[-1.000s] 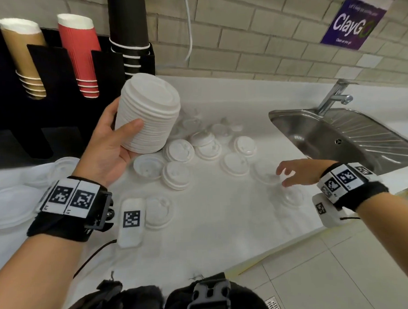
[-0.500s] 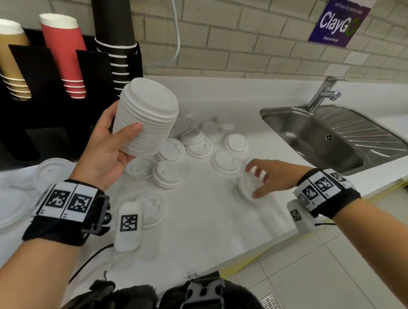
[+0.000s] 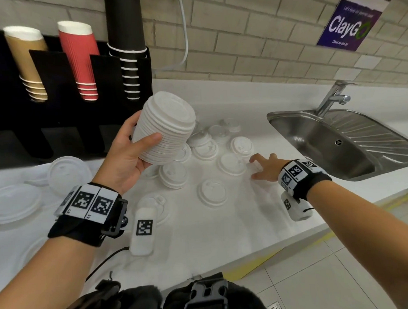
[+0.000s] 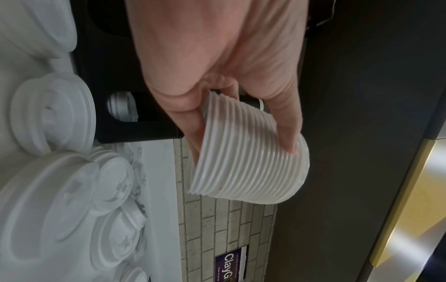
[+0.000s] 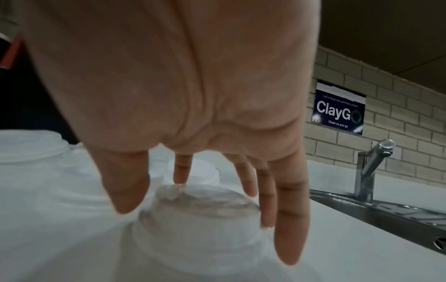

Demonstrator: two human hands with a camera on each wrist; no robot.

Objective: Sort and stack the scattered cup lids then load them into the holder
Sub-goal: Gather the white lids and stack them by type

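My left hand [image 3: 129, 157] grips a tall stack of white cup lids [image 3: 165, 130], held tilted above the counter; its thumb and fingers wrap the stack's ribbed side [image 4: 246, 167]. My right hand [image 3: 263, 167] hovers low over the counter with fingers straight and spread above a pale, translucent lid [image 5: 200, 225]; the index finger seems to touch its raised top. Several white lids lie scattered on the counter, among them one [image 3: 232, 163] just left of the right fingers and another [image 3: 212, 192] nearer me. The black holder [image 3: 56, 67] stands at the back left.
The holder carries brown, red and black cup stacks, and a slot with lids [image 4: 123, 106] shows low down. Larger lids [image 3: 69, 173] lie at the left. A steel sink [image 3: 337, 145] with a faucet [image 3: 333, 99] is at the right. The counter's front edge [image 3: 271, 244] runs diagonally.
My right hand has travelled left from near the sink toward the scattered lids and now spreads over one. The left hand keeps holding the stack in about the same place.
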